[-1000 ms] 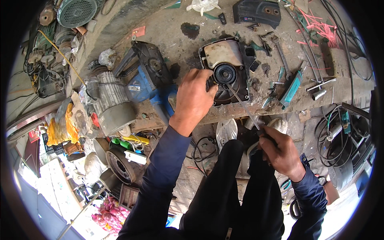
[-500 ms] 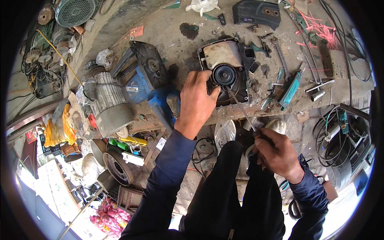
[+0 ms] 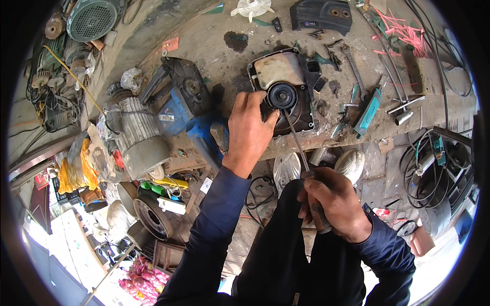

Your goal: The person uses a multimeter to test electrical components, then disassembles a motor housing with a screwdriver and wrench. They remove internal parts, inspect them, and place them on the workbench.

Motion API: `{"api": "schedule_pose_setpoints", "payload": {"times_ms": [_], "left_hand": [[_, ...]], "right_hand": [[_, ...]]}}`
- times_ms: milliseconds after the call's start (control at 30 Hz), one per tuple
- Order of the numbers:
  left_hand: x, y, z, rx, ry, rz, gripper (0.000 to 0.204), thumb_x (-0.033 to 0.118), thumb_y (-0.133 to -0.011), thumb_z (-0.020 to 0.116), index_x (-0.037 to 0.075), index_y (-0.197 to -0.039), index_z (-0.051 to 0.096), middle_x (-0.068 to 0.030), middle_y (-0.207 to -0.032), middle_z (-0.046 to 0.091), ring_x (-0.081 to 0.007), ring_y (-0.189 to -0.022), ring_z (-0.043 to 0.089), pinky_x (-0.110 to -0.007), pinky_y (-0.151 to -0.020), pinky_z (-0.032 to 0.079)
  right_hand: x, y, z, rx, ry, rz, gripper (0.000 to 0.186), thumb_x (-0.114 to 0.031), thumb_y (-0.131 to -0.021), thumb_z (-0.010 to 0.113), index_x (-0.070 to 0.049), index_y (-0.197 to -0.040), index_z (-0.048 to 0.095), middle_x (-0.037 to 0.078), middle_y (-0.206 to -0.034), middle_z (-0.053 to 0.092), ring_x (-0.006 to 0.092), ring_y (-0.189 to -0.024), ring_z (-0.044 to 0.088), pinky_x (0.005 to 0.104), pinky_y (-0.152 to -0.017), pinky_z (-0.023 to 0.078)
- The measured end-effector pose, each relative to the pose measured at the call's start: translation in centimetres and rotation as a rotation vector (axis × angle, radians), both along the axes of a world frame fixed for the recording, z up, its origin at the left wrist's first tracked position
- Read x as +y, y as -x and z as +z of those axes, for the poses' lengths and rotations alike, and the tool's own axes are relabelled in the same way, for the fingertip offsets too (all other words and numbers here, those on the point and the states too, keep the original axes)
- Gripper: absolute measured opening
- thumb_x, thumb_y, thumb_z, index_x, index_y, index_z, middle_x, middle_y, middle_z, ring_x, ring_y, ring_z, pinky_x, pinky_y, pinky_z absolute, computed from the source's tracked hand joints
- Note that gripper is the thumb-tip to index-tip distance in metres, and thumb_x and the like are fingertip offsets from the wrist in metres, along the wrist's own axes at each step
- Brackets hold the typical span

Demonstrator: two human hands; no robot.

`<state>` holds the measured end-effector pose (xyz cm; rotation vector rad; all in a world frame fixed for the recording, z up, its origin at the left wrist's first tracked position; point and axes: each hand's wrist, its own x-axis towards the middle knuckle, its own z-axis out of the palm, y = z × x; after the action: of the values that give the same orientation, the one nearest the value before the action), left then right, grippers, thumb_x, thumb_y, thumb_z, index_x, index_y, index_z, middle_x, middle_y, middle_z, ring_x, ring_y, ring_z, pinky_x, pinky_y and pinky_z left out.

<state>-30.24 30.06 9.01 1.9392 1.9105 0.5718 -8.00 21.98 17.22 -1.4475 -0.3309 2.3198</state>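
A black machine housing (image 3: 308,116) lies open on the worn bench, with a yellowed plastic tank (image 3: 278,69) in its upper part. Set in its middle is a round black toothed wheel (image 3: 284,95). My left hand (image 3: 249,133) grips the housing's left side, thumb and fingers curled near the wheel; the exact contact is partly hidden. Closed round the handle of a long screwdriver (image 3: 295,138), my right hand (image 3: 334,202) is over my lap. The screwdriver's shaft slants up to the wheel's lower edge, where the tip is hard to make out.
A blue and black power tool body (image 3: 176,109) and a grey motor (image 3: 138,135) lie left of the housing. To its right are a wrench (image 3: 354,71), a teal utility knife (image 3: 370,113) and a T-handled socket wrench (image 3: 404,115). A black cover (image 3: 321,16) sits at the back.
My right hand has swung left and a little closer to me, bringing the screwdriver's shaft steeper. Its handle now shows below my fist. The left hand keeps its place on the housing.
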Motion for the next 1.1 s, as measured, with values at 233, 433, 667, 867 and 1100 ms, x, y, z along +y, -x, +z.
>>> {"api": "schedule_pose_setpoints", "payload": {"times_ms": [233,433,667,867,1100], "left_hand": [[0.0,0.0,-0.2,-0.007,0.01,0.005,0.046,0.008,-0.078,0.087,0.002,-0.117,0.063,-0.0196,-0.107,0.061,-0.0427,-0.099,0.064,-0.049,-0.083,0.055],[0.0,-0.1,0.0,-0.006,0.024,0.011,0.046,0.008,-0.078,0.087,0.002,-0.117,0.063,-0.0193,-0.108,0.061,-0.0425,-0.1,0.064,-0.049,-0.084,0.055],[0.0,-0.1,-0.1,0.002,0.012,-0.005,0.048,0.008,-0.077,0.088,0.002,-0.117,0.063,-0.0194,-0.109,0.061,-0.0424,-0.1,0.065,-0.049,-0.084,0.055],[-0.1,-0.1,-0.1,-0.005,0.025,-0.01,0.049,0.008,-0.076,0.088,0.002,-0.118,0.063,-0.0197,-0.11,0.061,-0.0426,-0.1,0.065,-0.048,-0.084,0.055],[0.0,0.2,-0.3,-0.01,0.035,0.0,0.048,0.009,-0.078,0.087,0.001,-0.119,0.063,-0.0202,-0.11,0.061,-0.043,-0.1,0.065,-0.048,-0.084,0.055]], "right_hand": [[0.5,1.6,0.4,0.054,0.134,-0.094,0.022,-0.014,-0.104,0.06,0.006,-0.111,0.055,0.014,-0.088,0.067,0.0219,-0.07,0.072,0.0349,-0.062,0.064],[1.1,2.1,1.0,0.226,0.182,-0.272,0.024,-0.016,-0.104,0.063,0.005,-0.11,0.055,0.012,-0.083,0.063,0.0209,-0.07,0.069,0.0357,-0.067,0.063],[-0.4,2.5,-0.7,0.052,0.059,-0.2,0.024,-0.013,-0.101,0.069,0.001,-0.11,0.052,0.01,-0.084,0.062,0.0166,-0.06,0.063,0.0305,-0.05,0.053],[-1.1,2.7,-1.2,-0.014,-0.004,-0.18,0.025,-0.011,-0.101,0.069,0.0,-0.112,0.05,0.007,-0.075,0.06,0.0152,-0.058,0.062,0.0296,-0.046,0.051],[0.3,2.2,0.4,0.048,0.082,-0.198,0.023,-0.013,-0.101,0.067,0.002,-0.109,0.052,0.007,-0.077,0.06,0.0164,-0.06,0.063,0.0306,-0.048,0.051]]}}
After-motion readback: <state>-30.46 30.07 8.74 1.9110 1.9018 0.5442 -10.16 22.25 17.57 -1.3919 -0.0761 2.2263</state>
